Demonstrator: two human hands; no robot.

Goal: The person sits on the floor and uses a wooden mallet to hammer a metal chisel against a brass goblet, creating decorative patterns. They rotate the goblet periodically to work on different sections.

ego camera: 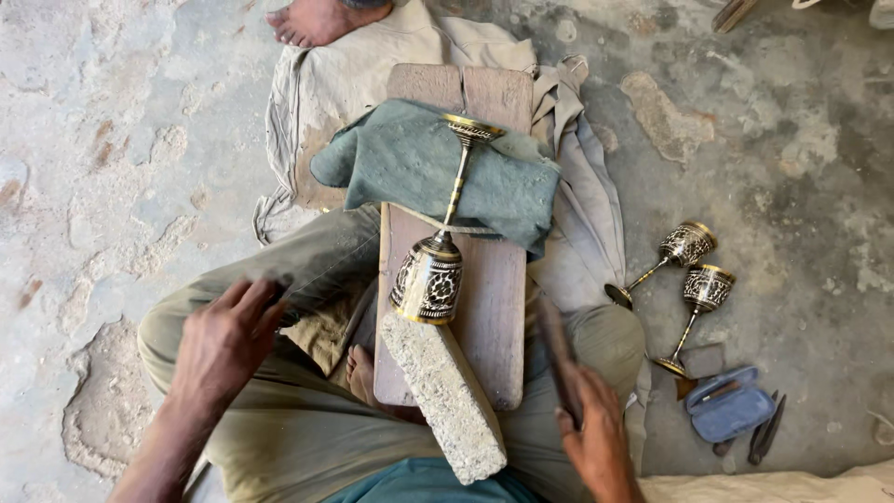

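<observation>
A brass goblet [430,272] with black engraved pattern lies on its side on a wooden board [498,307], its foot resting on a grey-green cloth [400,158]. A rough stone block [445,396] leans against the goblet's cup end. My left hand [223,340] rests on my left knee, fingers closed around a small dark object that is mostly hidden. My right hand [591,428] grips a dark wooden stick [556,349], blurred, beside the board's right edge.
Two more engraved brass goblets [694,270] lie on the concrete floor at right. Near them sit a blue open case [728,408] and dark small tools [765,433]. A beige cloth [326,84] spreads under the board. My bare foot [317,19] shows at top.
</observation>
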